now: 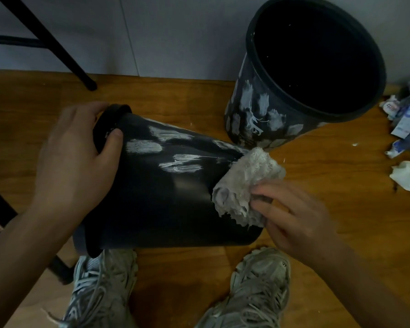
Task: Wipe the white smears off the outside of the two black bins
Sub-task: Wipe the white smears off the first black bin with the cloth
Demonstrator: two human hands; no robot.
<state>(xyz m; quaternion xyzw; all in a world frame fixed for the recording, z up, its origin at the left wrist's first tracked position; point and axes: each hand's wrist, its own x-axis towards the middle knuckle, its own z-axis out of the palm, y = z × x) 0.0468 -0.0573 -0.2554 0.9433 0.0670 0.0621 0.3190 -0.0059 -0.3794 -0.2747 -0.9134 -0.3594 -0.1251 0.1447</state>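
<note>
Pressing cloth (244, 185) to tipped bin (171, 200) — right hand (294, 216), left hand (76, 159) gripping rim

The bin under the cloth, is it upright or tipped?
Tipped: the bin lies sideways, left hand gripping its rim.

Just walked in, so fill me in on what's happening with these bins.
A person's left hand grips the rim of a black plastic bin tipped on its side on the wooden floor. The right hand holds a crumpled white cloth against its wall. White smears remain there, and the upright black bin is smeared too.
</note>
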